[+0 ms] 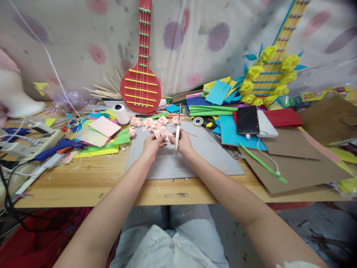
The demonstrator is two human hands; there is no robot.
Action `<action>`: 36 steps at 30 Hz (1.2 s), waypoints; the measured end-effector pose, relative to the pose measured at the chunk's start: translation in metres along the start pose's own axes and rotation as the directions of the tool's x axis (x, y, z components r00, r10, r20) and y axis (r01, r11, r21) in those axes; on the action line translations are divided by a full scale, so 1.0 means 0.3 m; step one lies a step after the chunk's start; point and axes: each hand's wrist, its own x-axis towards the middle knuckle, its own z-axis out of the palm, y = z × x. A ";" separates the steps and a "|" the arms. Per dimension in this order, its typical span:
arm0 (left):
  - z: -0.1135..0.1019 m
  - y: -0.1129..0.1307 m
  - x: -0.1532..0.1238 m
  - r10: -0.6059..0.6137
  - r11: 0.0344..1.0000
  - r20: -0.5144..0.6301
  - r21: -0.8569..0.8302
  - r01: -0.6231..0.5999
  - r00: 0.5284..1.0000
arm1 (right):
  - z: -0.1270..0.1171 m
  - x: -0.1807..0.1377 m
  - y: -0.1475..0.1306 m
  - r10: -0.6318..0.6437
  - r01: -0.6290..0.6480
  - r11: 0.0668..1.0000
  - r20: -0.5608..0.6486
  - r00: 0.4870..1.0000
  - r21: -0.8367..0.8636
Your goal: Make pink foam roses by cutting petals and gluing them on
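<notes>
Both my hands meet over a grey cutting mat (195,156) on the wooden table. My left hand (151,143) pinches a small piece of pale pink paper (163,134) with curled edges. My right hand (184,141) is closed round the handles of a pair of scissors (177,128), whose blades point up and away from me, and its fingers also touch the pink piece. Just behind my hands lies a row of finished pink paper roses (148,123).
Coloured paper sheets (97,136) pile at the left, with a white thread spool (121,113) and a blue glue gun (55,148). A red cardboard guitar (141,87) leans on the curtain. At the right lie a phone (247,120), brown card (295,163) and a flower-covered guitar (267,78).
</notes>
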 end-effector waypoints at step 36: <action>-0.025 0.000 -0.024 -0.061 0.995 0.176 0.092 0.045 0.983 | 0.003 -0.008 -0.001 -0.013 0.011 0.999 0.046 0.999 0.046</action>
